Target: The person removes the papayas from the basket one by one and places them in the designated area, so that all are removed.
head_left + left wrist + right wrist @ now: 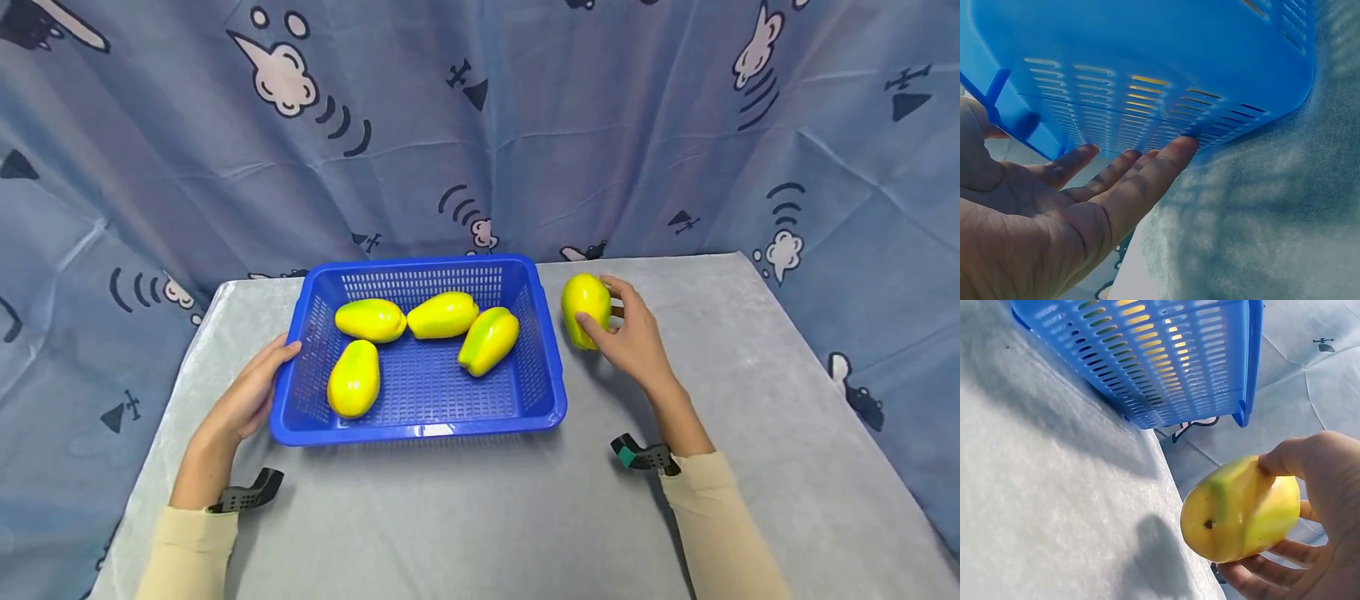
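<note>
A blue slotted basket [420, 431] holds several yellow-green fruits, one [354, 379] at its left front. Outside it, past the right wall, the right hand [633, 337] grips another yellow-green fruit [585, 310] between thumb and fingers. In the right wrist view this fruit [1235, 512] shows its dark end spot, with the hand [1310, 519] round its far side. At the basket's left side is the left hand [251, 392], its thumb on the rim. The left wrist view shows that hand [1085, 206] with fingers extended against the slotted wall [1147, 119].
A grey-white cloth-covered table [450, 525] lies under the basket. Behind it hangs a blue patterned curtain [420, 108], which also runs along both sides. Each wrist wears a dark band, the left one [247, 493] and the right one [645, 455].
</note>
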Action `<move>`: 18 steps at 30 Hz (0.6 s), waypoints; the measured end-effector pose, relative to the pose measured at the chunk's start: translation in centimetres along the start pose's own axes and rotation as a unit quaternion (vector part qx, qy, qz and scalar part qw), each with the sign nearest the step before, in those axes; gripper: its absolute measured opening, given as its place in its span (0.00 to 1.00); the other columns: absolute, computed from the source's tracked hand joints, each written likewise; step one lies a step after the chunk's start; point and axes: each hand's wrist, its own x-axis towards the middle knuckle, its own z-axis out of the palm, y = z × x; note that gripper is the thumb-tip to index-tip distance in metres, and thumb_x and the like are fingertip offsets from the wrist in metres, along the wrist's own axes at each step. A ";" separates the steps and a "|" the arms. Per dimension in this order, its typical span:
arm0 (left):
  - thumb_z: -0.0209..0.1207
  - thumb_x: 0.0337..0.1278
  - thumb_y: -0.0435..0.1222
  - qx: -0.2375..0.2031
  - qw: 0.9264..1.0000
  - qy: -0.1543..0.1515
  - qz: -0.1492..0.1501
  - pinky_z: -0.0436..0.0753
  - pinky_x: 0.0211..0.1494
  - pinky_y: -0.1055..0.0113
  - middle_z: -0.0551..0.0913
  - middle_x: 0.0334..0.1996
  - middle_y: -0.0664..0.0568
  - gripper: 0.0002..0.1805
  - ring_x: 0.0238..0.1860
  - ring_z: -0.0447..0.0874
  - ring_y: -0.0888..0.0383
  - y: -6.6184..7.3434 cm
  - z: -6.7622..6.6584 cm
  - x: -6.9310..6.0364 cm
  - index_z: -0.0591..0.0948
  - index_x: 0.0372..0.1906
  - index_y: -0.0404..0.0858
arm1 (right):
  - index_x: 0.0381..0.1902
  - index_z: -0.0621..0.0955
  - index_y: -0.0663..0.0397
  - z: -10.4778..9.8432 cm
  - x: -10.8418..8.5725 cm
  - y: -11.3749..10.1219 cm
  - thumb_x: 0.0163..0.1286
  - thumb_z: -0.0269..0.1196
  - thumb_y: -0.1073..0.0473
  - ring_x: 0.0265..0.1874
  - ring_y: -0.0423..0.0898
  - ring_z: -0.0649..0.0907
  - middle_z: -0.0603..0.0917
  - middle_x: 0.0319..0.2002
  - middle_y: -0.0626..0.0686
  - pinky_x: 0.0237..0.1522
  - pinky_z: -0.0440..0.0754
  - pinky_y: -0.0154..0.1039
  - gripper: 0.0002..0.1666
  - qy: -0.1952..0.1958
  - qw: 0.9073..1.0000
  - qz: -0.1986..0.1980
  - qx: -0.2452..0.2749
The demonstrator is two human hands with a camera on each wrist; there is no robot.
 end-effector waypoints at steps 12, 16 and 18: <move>0.39 0.88 0.52 0.003 1.000 0.000 0.002 0.88 0.54 0.69 0.79 0.56 0.65 0.40 0.54 0.85 0.68 -0.3 -0.1 0.0 0.42 0.86 0.35 | 0.78 0.66 0.62 -0.2 0.1 0.8 0.74 0.68 0.55 0.65 0.70 0.78 0.72 0.72 0.71 0.67 0.78 0.68 0.41 -0.023 1.000 0.011 -0.012; 0.39 0.88 0.52 0.018 1.000 -0.008 0.004 0.89 0.55 0.67 0.79 0.58 0.63 0.40 0.54 0.85 0.67 -0.2 -0.1 0.0 0.40 0.86 0.35 | 0.78 0.65 0.63 -0.5 0.0 1.1 0.75 0.67 0.55 0.63 0.71 0.78 0.72 0.72 0.72 0.67 0.78 0.68 0.41 -0.034 0.999 0.019 -0.019; 0.39 0.87 0.52 0.023 1.000 -0.010 0.009 0.89 0.54 0.66 0.79 0.58 0.63 0.41 0.54 0.86 0.66 -0.1 -0.1 0.1 0.40 0.86 0.35 | 0.78 0.66 0.63 -0.6 -0.1 1.2 0.74 0.67 0.56 0.62 0.72 0.79 0.72 0.71 0.73 0.66 0.79 0.69 0.41 -0.034 0.999 0.017 -0.023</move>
